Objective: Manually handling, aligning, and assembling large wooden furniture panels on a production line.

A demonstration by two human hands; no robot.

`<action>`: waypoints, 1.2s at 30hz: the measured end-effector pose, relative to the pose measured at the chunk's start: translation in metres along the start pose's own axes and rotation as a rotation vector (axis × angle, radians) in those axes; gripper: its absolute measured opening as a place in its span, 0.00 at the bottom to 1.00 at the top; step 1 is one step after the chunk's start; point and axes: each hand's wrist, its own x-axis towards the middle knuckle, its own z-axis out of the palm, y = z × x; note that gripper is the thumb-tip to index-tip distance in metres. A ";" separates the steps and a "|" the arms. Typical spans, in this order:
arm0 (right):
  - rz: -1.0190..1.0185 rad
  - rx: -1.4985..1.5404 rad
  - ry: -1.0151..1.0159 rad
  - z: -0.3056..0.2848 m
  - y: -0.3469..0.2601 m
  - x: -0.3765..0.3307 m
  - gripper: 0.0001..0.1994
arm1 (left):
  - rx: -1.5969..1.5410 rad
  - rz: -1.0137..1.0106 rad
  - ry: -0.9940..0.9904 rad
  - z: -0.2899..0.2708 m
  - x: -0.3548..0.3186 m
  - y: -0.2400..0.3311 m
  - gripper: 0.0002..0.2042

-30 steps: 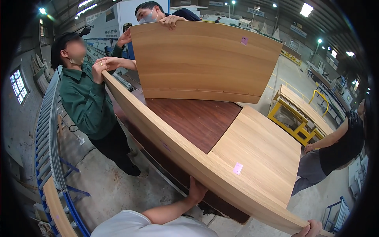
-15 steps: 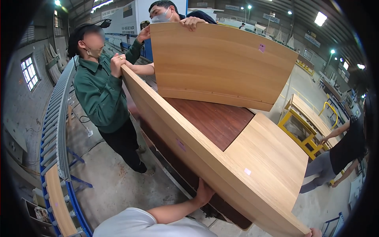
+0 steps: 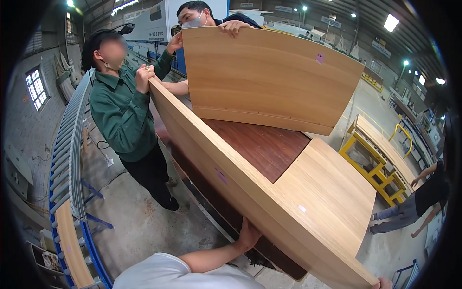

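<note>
Left hand (image 3: 248, 236): lower centre of frame, palm pressed up against the underside of the long light-wood side panel (image 3: 231, 178), fingers spread flat on the dark lower face; supporting, not wrapped around anything. Forearm entering from the lower edge, above a white sleeve.

Right hand (image 3: 383, 283): only a sliver visible at the lower right edge, against the near end of the same side panel; degree of opening cannot be told.

Side panel: running diagonally from upper left of centre down to the lower right corner, standing on edge, small purple sticker on its outer face.

Cabinet assembly: occupying the centre of frame. Dark brown panel (image 3: 262, 144) lying inside, adjoining a light-wood panel (image 3: 327, 192) toward the right. Large light-wood board (image 3: 269, 79) held upright at the far end, upper centre, small purple sticker near its upper right corner.

Co-worker in green shirt (image 3: 122, 113): upper left, both hands gripping the far end of the side panel.

Co-worker in face mask (image 3: 195, 14): top centre behind the upright board, one hand over its top edge, the other at its left edge.

Third person (image 3: 418, 202): right edge, bent forward, beside a yellow-framed bench (image 3: 373, 159).

Blue-framed roller conveyor (image 3: 72, 159): along the left side, a wooden plank lying on its near end.

Concrete floor (image 3: 144, 226): beneath.
</note>
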 end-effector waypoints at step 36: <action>-0.044 -0.039 0.099 0.001 -0.074 0.012 0.22 | 0.082 -0.076 0.070 -0.005 -0.021 0.023 0.32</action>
